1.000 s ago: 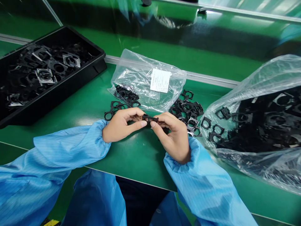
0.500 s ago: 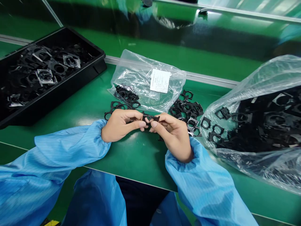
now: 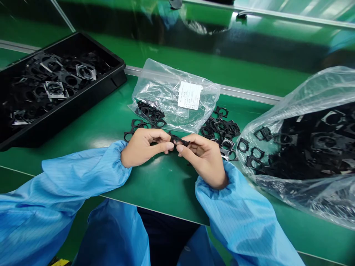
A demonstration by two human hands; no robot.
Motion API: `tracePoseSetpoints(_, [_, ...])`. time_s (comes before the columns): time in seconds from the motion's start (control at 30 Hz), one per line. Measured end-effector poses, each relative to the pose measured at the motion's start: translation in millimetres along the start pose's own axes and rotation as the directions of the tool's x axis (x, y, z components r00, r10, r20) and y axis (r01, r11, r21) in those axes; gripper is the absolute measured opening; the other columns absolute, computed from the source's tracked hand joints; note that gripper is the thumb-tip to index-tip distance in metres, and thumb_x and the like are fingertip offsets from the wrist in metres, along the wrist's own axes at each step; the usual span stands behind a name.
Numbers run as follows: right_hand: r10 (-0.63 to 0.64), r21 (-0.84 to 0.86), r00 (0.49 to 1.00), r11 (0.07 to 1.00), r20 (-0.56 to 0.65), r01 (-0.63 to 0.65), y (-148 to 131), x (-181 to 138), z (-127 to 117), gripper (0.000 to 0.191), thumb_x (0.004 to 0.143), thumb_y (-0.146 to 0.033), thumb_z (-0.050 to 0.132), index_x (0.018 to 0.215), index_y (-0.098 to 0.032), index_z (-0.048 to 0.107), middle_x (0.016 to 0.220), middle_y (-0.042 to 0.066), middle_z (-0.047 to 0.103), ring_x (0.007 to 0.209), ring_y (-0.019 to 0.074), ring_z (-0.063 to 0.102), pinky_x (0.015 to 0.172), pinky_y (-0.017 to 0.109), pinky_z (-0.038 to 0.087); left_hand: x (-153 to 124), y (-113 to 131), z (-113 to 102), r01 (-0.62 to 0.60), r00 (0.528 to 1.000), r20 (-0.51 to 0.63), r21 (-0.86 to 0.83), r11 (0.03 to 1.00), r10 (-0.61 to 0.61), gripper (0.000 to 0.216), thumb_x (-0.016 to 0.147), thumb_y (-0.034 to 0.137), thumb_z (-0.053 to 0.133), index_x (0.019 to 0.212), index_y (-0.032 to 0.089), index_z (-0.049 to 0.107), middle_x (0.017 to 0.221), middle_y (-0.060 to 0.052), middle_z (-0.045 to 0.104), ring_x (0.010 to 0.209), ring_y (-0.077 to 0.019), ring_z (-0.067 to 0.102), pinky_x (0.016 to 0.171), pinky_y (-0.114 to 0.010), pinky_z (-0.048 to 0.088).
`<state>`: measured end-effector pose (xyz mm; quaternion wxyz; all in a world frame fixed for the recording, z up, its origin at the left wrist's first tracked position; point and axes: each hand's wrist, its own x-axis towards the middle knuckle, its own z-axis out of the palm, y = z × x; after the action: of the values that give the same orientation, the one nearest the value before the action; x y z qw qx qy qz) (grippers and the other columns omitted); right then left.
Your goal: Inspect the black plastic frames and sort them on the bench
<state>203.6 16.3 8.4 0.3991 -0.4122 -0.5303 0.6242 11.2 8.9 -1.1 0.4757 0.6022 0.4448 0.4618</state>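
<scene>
Between my two hands is a small black plastic frame (image 3: pixel 175 139), held just above the green table. My left hand (image 3: pixel 146 147) pinches its left end between thumb and fingers. On the other end, the thumb and fingertips of my right hand (image 3: pixel 203 157) are closed. Fingers cover much of the part, so I cannot tell whether it is one piece or two. Loose black frames (image 3: pixel 135 125) with round holes lie just behind my left hand. A heap of similar frames (image 3: pixel 222 127) sits behind my right hand.
A black bin (image 3: pixel 111 75) full of black and silvery frames stands at the left. A clear plastic bag (image 3: pixel 172 79) with a white label (image 3: pixel 189 95) lies behind my hands. At the right, a large open bag (image 3: pixel 263 114) holds many black frames. A metal rail (image 3: pixel 249 94) runs behind.
The black frame has tilted between my fingers, so its opening shows less than before. Both hands have stayed nearly in place, still pinching it.
</scene>
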Motion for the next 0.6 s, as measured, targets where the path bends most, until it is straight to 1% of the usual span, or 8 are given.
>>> tracePoseSetpoints(0.1, [0.032, -0.005, 0.999, 0.999, 0.019, -0.032, -2.5, -0.3, 0.2, 0.044, 0.073, -0.056, 0.089, 0.075, -0.019, 0.066, 0.068, -0.001, 0.064, 0.062, 0.0122, 0.058, 0.059, 0.026, 0.046, -1.0, -1.4, 0.3, -0.032, 0.999, 0.018, 0.028, 0.999, 0.031, 0.024, 0.084, 0.033, 0.084, 0.072, 0.014, 0.076, 0.064, -0.002, 0.073, 0.059, -0.0119, 0.068, 0.058, -0.018, 0.056])
tracePoseSetpoints(0.23, [0.048, 0.001, 0.999, 0.999, 0.019, -0.048, -3.1, -0.7, -0.1, 0.044, 0.072, -0.055, 0.09, 0.074, -0.018, 0.066, 0.066, -0.001, 0.063, 0.061, 0.0115, 0.056, 0.059, 0.026, 0.044, -1.3, -5.1, 0.3, -0.083, 0.996, -0.015, 0.043, 0.996, 0.083, 0.018, 0.084, 0.032, 0.084, 0.08, 0.015, 0.079, 0.075, -0.004, 0.075, 0.067, -0.0126, 0.069, 0.062, -0.018, 0.057])
tracePoseSetpoints(0.33, [0.056, -0.004, 0.998, 0.998, 0.012, -0.056, -2.3, -0.9, -0.2, 0.045, 0.071, -0.055, 0.09, 0.073, -0.018, 0.066, 0.066, -0.001, 0.062, 0.06, 0.0113, 0.055, 0.059, 0.026, 0.043, -1.2, -6.9, 0.1, -0.067, 0.997, -0.022, 0.043, 0.997, 0.068, 0.017, 0.084, 0.029, 0.083, 0.079, 0.014, 0.077, 0.074, -0.003, 0.073, 0.068, -0.0122, 0.069, 0.063, -0.018, 0.057])
tracePoseSetpoints(0.43, [0.066, -0.016, 0.998, 0.998, 0.015, -0.066, -2.0, -1.3, -0.4, 0.045, 0.071, -0.056, 0.09, 0.072, -0.018, 0.065, 0.065, -0.001, 0.061, 0.06, 0.0112, 0.053, 0.058, 0.026, 0.043, -1.3, -6.3, -0.3, -0.048, 0.999, 0.014, 0.03, 0.998, 0.048, 0.015, 0.086, 0.027, 0.081, 0.079, 0.014, 0.077, 0.072, -0.002, 0.072, 0.066, -0.0116, 0.069, 0.064, -0.018, 0.057])
tracePoseSetpoints(0.6, [0.069, -0.05, 0.997, 0.997, 0.038, -0.067, -3.4, -2.5, -0.8, 0.045, 0.072, -0.055, 0.089, 0.069, -0.018, 0.064, 0.063, -0.002, 0.06, 0.058, 0.0104, 0.05, 0.056, 0.026, 0.04, -1.2, -4.0, -2.2, -0.067, 0.996, 0.06, 0.026, 0.997, 0.065, 0.019, 0.088, 0.028, 0.08, 0.076, 0.014, 0.075, 0.069, -0.002, 0.071, 0.064, -0.0111, 0.068, 0.062, -0.018, 0.055])
